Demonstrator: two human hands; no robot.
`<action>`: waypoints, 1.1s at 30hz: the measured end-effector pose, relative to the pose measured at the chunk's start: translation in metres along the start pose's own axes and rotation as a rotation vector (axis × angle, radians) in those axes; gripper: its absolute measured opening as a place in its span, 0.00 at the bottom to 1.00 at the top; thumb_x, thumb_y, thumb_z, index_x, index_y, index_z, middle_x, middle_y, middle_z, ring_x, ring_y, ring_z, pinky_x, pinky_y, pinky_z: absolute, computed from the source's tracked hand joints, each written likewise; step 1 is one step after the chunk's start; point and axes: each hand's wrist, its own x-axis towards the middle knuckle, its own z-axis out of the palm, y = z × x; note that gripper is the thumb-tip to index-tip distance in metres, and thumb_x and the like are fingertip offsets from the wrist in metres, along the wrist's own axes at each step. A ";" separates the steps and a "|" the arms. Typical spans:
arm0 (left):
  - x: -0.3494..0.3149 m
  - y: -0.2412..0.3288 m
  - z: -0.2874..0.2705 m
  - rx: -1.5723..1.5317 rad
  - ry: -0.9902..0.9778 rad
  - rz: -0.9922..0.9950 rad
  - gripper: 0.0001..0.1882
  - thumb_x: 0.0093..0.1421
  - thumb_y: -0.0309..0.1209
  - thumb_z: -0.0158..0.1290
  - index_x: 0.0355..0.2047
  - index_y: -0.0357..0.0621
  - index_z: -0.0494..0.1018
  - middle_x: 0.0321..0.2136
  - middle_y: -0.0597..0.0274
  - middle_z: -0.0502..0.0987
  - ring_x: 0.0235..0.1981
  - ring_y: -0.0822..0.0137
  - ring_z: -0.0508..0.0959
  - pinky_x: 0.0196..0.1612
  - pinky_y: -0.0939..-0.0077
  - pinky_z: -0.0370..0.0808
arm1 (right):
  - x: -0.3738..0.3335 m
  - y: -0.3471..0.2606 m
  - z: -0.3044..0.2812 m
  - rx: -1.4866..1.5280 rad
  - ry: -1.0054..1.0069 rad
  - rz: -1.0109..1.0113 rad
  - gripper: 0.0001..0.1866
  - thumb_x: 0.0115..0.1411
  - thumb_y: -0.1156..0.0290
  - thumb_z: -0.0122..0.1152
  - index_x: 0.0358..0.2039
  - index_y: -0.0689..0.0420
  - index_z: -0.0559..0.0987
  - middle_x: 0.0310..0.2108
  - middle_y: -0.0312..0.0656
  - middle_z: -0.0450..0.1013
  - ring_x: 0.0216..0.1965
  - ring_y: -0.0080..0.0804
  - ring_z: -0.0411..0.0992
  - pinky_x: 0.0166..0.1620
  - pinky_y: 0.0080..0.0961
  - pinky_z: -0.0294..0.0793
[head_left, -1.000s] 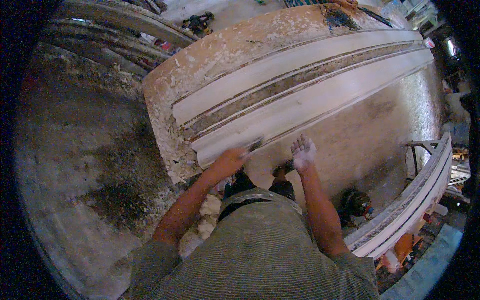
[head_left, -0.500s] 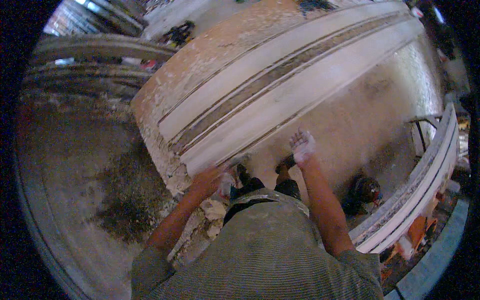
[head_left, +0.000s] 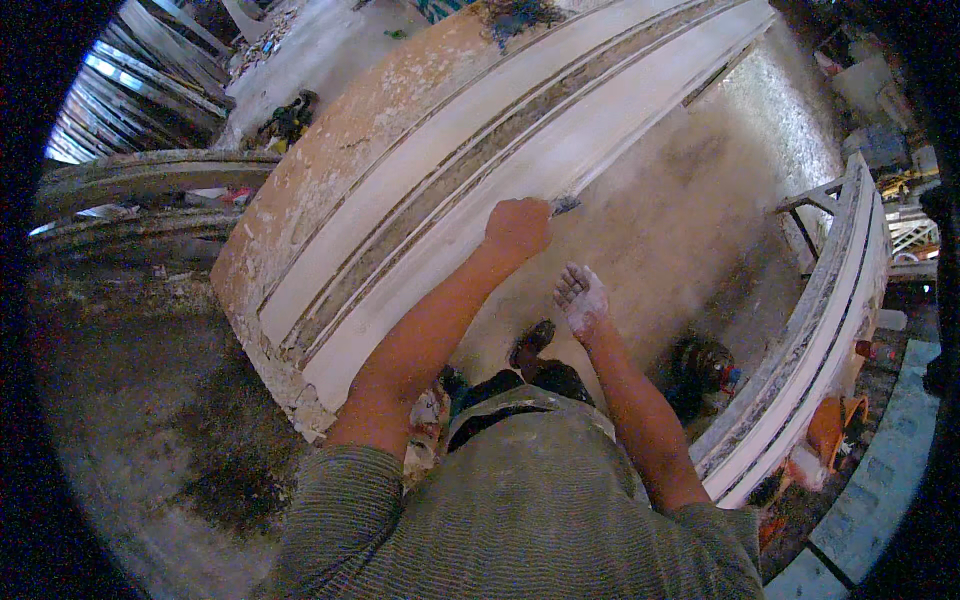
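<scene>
My left hand (head_left: 518, 228) is closed in a fist around a small tool with a short dark, flat blade (head_left: 567, 205), perhaps a scraper; its handle is hidden in my fingers. That blade meets the near edge of a long white plaster-like strip (head_left: 440, 235), which lies on a wide tan board (head_left: 330, 150) smeared with white. Close to my body, just right of the board, my right hand (head_left: 580, 300) hangs in the air. White paste or powder coats it, its fingers are loosely bent and apart, and nothing shows in it.
A long curved white moulding (head_left: 800, 370) runs along the right side on supports. Beyond it sits an orange container (head_left: 835, 430). A dark round object (head_left: 700, 365) stands on the floor near my right forearm. Curved beams (head_left: 150, 180) lie at the left.
My left hand has swept forward and right along the strip's near edge, carrying the tool. The right hand has shifted slightly left. The whole view has turned a little.
</scene>
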 end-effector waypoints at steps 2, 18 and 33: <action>0.017 -0.011 0.006 -0.024 0.021 0.026 0.17 0.54 0.37 0.53 0.42 0.44 0.80 0.41 0.50 0.80 0.42 0.49 0.81 0.45 0.53 0.77 | 0.007 -0.013 0.001 -0.010 0.005 -0.017 0.22 0.68 0.52 0.50 0.52 0.54 0.75 0.44 0.37 0.74 0.40 0.33 0.72 0.45 0.33 0.75; -0.046 -0.024 0.030 -0.952 -0.162 -0.577 0.24 0.64 0.42 0.53 0.51 0.35 0.75 0.25 0.63 0.75 0.22 0.66 0.72 0.28 0.64 0.72 | 0.055 -0.049 0.068 0.300 -0.122 -0.134 0.24 0.70 0.52 0.46 0.60 0.50 0.70 0.54 0.42 0.72 0.51 0.38 0.72 0.55 0.38 0.72; -0.171 -0.043 -0.028 -0.014 -0.329 -0.171 0.31 0.59 0.35 0.55 0.64 0.61 0.63 0.41 0.54 0.76 0.30 0.50 0.81 0.29 0.56 0.79 | 0.107 -0.101 0.031 0.375 -0.028 -0.032 0.27 0.70 0.53 0.45 0.61 0.58 0.69 0.55 0.42 0.69 0.50 0.34 0.69 0.55 0.34 0.71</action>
